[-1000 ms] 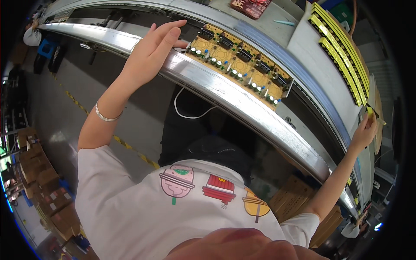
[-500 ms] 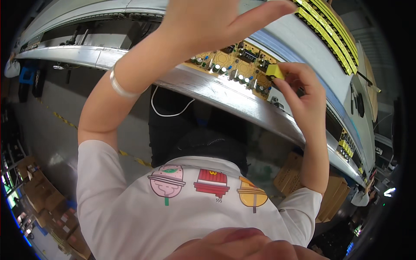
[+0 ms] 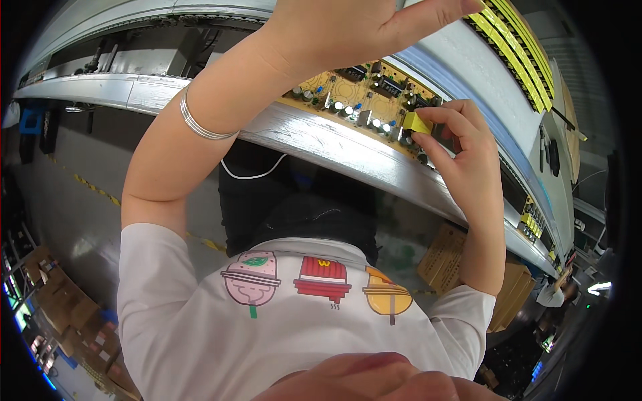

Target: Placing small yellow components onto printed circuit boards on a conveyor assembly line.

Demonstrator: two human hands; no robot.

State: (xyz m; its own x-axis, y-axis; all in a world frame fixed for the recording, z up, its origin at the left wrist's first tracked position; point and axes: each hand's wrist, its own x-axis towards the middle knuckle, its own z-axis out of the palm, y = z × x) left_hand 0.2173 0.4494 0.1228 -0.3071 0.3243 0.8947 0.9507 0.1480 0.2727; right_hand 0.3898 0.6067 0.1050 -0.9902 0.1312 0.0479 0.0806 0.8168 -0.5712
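Note:
My right hand [image 3: 461, 134] pinches a small yellow block-shaped component [image 3: 416, 123] between thumb and fingertips. It holds the block at the right part of a tan circuit board [image 3: 348, 88]; whether the block touches the board I cannot tell. The board carries round capacitors, dark chips and small blue parts. Above the board's left part reaches my left hand [image 3: 348, 30], its thumb stretched out to the right. The other fingers of that hand are cut off by the top edge, and nothing shows in its grip.
A bright metal rail [image 3: 321, 144] runs along the board's near side. Long rows of yellow blocks [image 3: 518, 57] lie at the upper right. Another board with yellow blocks [image 3: 532, 220] sits farther right along the line. Cardboard boxes [image 3: 445, 254] stand on the floor below the rail.
My right hand has moved slightly left and down over the board, the yellow block still in its fingers. My left hand has shifted a little to the right, thumb still extended.

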